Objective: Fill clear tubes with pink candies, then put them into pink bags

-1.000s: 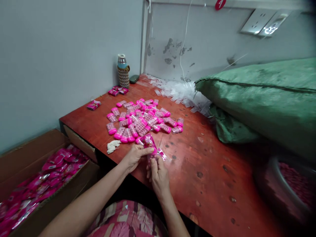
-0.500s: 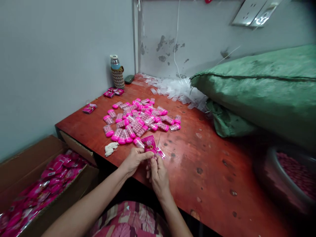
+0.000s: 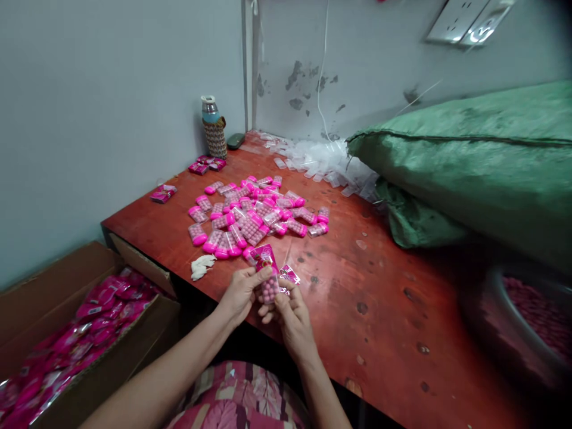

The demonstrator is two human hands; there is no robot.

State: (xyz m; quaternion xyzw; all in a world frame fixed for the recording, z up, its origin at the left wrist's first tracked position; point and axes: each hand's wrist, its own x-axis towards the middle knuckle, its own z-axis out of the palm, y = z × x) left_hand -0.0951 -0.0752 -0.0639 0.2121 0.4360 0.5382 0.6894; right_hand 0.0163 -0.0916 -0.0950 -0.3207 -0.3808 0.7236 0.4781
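Over the table's front edge, both my hands are on a small clear candy box (image 3: 270,290) filled with pink balls. My left hand (image 3: 242,291) is closed, its thumb pressing where a pink printed wrapper (image 3: 263,257) meets the upper end of the box. My right hand (image 3: 292,316) pinches the lower right side of the box, with some fingers curled beneath. Just behind the right fingers lies a pink and white printed piece (image 3: 289,274). Beyond the hands spreads a pile of similar candy boxes (image 3: 250,226) with bright pink ends.
A carton (image 3: 156,325) of pink packets (image 3: 96,310) stands at lower left. White cloth (image 3: 202,266) lies near the front edge. Clear plastic pieces (image 3: 322,158), a bottle (image 3: 210,110) and pink packs (image 3: 163,193) are farther back. Right are a green sack (image 3: 469,155) and a tub (image 3: 494,286).
More of the pink-ball box shows between my hands, below the wrapper. My right hand has shifted slightly down and right. The wrapper has tilted a little to the left.
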